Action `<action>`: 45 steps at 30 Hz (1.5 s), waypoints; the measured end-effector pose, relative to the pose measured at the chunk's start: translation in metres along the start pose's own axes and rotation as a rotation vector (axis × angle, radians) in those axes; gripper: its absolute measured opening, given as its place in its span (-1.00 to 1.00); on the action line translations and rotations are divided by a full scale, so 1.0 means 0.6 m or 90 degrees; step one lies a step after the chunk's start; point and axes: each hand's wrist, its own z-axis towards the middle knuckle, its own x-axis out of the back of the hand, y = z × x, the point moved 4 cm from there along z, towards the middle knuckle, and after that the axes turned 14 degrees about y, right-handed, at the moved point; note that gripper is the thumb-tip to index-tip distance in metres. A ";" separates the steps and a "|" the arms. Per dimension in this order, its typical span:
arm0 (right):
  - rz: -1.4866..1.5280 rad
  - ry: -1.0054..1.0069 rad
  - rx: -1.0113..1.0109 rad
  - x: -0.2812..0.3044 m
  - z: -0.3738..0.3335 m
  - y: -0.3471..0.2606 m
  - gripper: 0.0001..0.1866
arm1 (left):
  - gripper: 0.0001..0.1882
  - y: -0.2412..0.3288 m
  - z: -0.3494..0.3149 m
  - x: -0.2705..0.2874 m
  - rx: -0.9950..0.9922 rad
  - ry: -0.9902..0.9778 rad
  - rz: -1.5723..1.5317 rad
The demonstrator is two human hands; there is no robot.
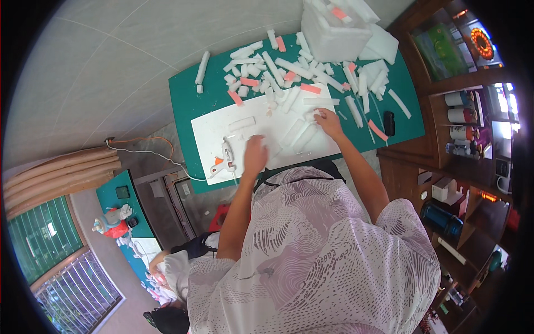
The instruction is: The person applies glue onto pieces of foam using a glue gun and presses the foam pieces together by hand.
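My right hand is closed at the fingertips on a small white foam piece, over the white board. Just left of it lie pale foam strips, close together on the board. Smeared by motion, my left hand hovers over the board's near part, and its fingers cannot be made out. Beside it, to the left, rests a white glue gun with an orange trigger and a cord leading off the table. Farther back on the board lies another white foam strip.
The green tabletop carries a heap of white foam offcuts with pink pieces. A white foam box stands at the back right. A black object lies near the right edge, beside a wooden cabinet. Another person is at the lower left.
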 end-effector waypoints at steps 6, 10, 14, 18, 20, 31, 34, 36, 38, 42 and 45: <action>-0.081 -0.049 0.094 -0.004 0.018 -0.001 -0.71 | -0.56 0.093 0.057 -0.152 -0.021 -0.084 0.051; -0.023 -0.080 0.071 -0.009 0.024 0.001 -0.70 | -0.59 0.088 0.065 -0.195 0.001 -0.143 0.143; -0.010 -0.120 0.031 0.007 0.032 -0.011 -0.71 | -0.63 0.091 0.063 -0.194 0.013 -0.092 0.119; 0.097 -0.136 -0.008 0.033 0.045 -0.015 -0.72 | -0.62 0.147 0.081 -0.164 0.025 -0.037 -0.001; 0.107 -0.152 0.006 0.042 0.047 -0.028 -0.72 | -0.61 0.166 0.084 -0.157 0.017 -0.014 -0.006; 0.062 -0.163 0.109 0.081 0.044 -0.063 -0.74 | -0.62 0.228 0.095 -0.163 0.018 0.015 0.022; 0.057 -0.162 0.127 0.087 0.042 -0.065 -0.73 | -0.61 0.234 0.093 -0.164 0.002 0.018 0.035; 0.047 -0.163 0.148 0.091 0.040 -0.069 -0.73 | -0.62 0.238 0.092 -0.165 -0.005 0.023 0.054; 0.055 -0.165 0.146 0.092 0.041 -0.065 -0.73 | -0.62 0.246 0.091 -0.165 -0.010 0.022 0.062; 0.036 -0.168 0.138 0.095 0.039 -0.067 -0.73 | -0.62 0.256 0.090 -0.164 -0.022 0.019 0.077; 0.026 -0.174 0.153 0.101 0.033 -0.080 -0.75 | -0.61 0.265 0.090 -0.165 -0.033 0.021 0.107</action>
